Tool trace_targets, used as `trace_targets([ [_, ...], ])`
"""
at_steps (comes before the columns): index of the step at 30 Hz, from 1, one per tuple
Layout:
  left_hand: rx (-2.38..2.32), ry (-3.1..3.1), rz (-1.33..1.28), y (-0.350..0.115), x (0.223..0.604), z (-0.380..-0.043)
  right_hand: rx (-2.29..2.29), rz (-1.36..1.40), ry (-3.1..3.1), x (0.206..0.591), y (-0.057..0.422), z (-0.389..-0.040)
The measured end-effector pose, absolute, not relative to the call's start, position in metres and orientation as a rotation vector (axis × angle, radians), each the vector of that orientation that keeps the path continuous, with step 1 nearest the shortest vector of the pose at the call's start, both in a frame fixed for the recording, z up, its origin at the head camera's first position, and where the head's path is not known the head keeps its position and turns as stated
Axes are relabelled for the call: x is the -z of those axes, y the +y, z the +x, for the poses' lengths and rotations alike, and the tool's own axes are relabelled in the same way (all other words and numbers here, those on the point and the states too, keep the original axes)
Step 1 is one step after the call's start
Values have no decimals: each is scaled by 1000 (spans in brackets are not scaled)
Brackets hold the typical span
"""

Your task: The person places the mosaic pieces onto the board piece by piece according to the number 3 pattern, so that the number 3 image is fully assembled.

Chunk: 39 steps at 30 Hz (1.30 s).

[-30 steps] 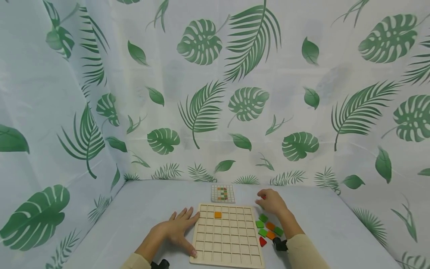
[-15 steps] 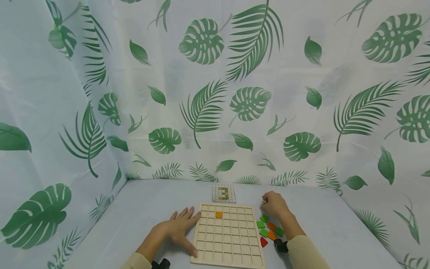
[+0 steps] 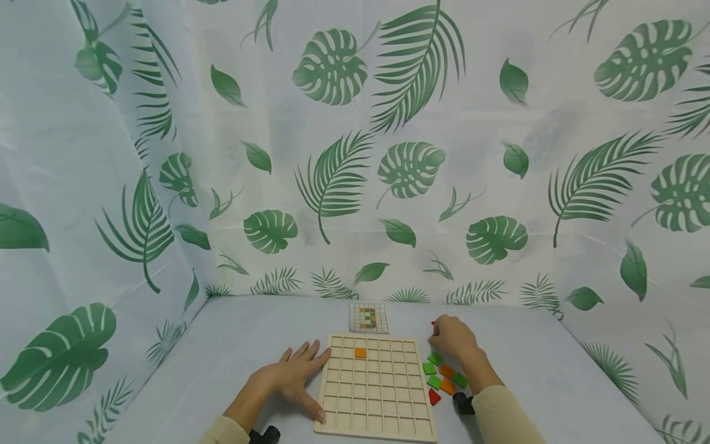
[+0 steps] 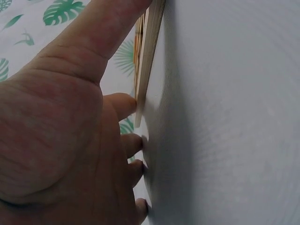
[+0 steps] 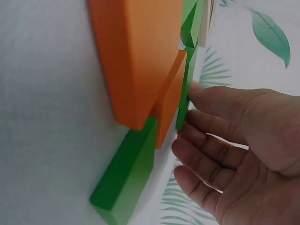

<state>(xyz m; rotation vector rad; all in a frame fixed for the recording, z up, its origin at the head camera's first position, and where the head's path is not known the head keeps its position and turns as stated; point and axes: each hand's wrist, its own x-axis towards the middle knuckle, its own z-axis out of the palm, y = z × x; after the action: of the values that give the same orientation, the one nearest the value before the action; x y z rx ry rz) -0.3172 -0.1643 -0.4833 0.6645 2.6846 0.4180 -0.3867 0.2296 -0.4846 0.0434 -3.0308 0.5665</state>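
Note:
In the head view my left hand [image 3: 292, 377] is spread beside a wooden grid board [image 3: 375, 388], index fingertip and thumb touching its left edge. The left wrist view shows that thumb against the board's side [image 4: 151, 56], other fingertips down on the tabletop. An orange square tile [image 3: 360, 353] sits in a cell near the board's top. My right hand [image 3: 456, 338] is beyond the board's far right corner, fingers curled. A sliver of a red tile [image 3: 433, 322] shows at its fingertips, pinched there; the rest is hidden. In the right wrist view the fingers [image 5: 206, 150] lie partly behind tiles.
Right of the board lie loose tiles: several green tiles [image 3: 434, 382], orange tiles [image 3: 446, 371] and a red rounded-corner tile [image 3: 434, 396]. A pattern card [image 3: 368, 319] with a coloured grid lies behind the board. A leaf-printed curtain [image 3: 355, 185] encloses the table.
My right hand has come down slightly at nearly the same spot. The red tile showed between its fingers, was then hidden, and now peeks out past them. The left hand stays put.

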Motion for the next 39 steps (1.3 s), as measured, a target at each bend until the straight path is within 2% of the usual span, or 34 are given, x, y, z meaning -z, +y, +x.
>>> trace_targets([
  [16, -433, 2685, 658, -165, 484, -318, -198, 245, -3035, 487, 224, -386],
  [22, -433, 2687, 650, -165, 485, -318, -323, 278, -2998, 487, 224, -386],
  [31, -416, 2694, 645, -164, 484, -318, -562, 471, -2850, 487, 220, -391],
  [39, -411, 2687, 653, -164, 483, -317, -585, 572, -2720, 490, 207, -395],
])
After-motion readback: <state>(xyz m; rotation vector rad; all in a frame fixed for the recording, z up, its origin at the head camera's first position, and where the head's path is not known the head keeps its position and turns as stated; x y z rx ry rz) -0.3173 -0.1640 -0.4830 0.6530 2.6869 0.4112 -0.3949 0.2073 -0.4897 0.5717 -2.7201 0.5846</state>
